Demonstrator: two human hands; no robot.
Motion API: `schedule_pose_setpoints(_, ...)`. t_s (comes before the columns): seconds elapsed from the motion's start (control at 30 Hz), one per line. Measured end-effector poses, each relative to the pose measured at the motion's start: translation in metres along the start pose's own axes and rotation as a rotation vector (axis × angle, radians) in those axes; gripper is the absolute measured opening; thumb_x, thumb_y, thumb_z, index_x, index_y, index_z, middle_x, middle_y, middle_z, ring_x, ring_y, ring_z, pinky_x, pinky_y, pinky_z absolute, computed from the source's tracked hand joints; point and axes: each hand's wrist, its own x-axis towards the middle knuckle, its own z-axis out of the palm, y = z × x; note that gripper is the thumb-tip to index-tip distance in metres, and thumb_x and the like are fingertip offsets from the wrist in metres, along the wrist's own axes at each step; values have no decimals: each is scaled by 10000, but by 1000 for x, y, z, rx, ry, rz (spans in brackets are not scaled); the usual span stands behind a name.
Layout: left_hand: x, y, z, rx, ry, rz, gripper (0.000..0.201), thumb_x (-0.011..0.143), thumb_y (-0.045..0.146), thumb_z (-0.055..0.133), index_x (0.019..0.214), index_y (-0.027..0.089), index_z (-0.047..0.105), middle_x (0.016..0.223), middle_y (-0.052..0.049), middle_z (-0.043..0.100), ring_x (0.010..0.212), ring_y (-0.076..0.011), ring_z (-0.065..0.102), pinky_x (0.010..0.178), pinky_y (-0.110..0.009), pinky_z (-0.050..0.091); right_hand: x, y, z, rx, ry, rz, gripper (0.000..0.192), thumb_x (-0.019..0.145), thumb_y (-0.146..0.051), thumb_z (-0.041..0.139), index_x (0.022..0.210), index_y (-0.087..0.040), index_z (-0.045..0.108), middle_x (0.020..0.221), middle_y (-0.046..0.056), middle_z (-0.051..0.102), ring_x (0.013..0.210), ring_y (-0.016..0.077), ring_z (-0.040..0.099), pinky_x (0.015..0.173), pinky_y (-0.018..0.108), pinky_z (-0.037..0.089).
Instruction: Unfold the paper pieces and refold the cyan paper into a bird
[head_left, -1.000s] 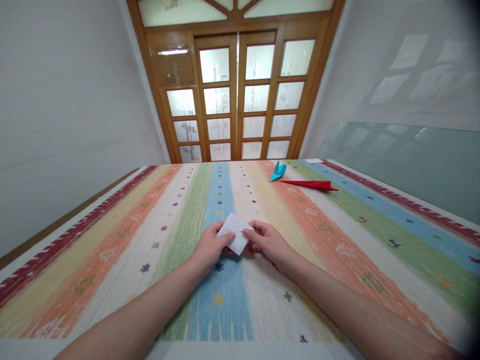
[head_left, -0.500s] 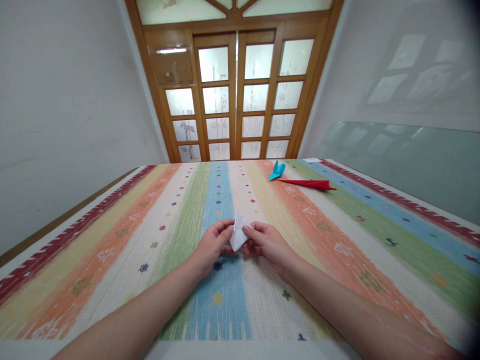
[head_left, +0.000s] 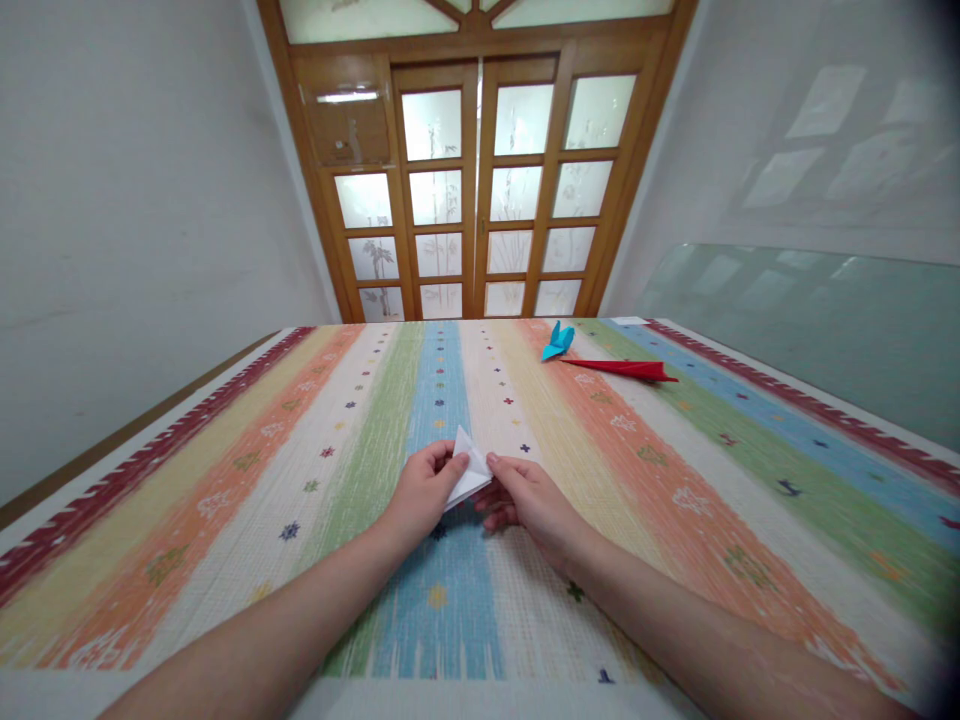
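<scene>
A small piece of folded white paper (head_left: 471, 472) is held above the striped tablecloth (head_left: 367, 590), with one sharp corner pointing up and away. My left hand (head_left: 426, 488) pinches its left side, thumb on top and fingers underneath. At the paper's right corner, my right hand (head_left: 523, 492) has thumb and index finger closed on the edge, while its other fingers curl below. The underside of the paper is hidden.
Toward the far right lie a blue folded-paper figure (head_left: 557, 341) and a long, pointed red folded paper (head_left: 626, 370). A wooden door with glass panes (head_left: 480, 190) stands beyond the table. A greenish glass panel (head_left: 810, 330) leans at the right wall.
The white paper has turned in my hands, its lower point swinging toward the left. My right hand has shifted its pinch to the right corner. The view has moved slightly.
</scene>
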Motion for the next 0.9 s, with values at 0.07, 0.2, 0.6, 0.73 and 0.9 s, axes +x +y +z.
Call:
schedule_pose_setpoints(0.07,0,0,-1,10,-15,11,346,860,427,656,1005,116,693,794,-49,692,640,-154,588,583,-240,426,0,0,-1,-50,-24,-19,456,849,-615,629,802,-162,647,721,63,657,579,150,601,443,233,477)
schedule_pose_setpoints(0.2,-2,1,-1,54,-26,13,365,861,462,649,1005,129,687,725,-22,657,565,-136,559,506,-224,398,-1,1,-2,-160,-70,-19,449,842,-617,647,757,-178,602,663,18,633,414,99,515,351,209,368)
schedule_pose_setpoints(0.6,-4,-1,-2,166,-132,-81,444,932,579,491,736,183,544,532,27,547,376,-96,479,403,-206,341,8,3,-12,-228,67,-105,408,871,-573,596,755,-182,606,662,9,606,400,102,498,342,219,346)
schedule_pose_setpoints(0.73,-4,2,-5,262,-90,-16,449,929,542,511,645,194,512,504,44,490,395,-102,479,438,-216,351,9,3,-13,-252,48,-141,393,887,-573,575,813,-190,618,695,11,607,430,108,486,358,222,366)
schedule_pose_setpoints(0.9,-7,4,-5,410,-167,31,406,940,516,506,742,185,630,490,42,501,418,-127,488,455,-233,339,14,0,-19,-238,80,-307,352,845,-538,661,844,-186,674,717,16,605,606,151,540,513,250,446)
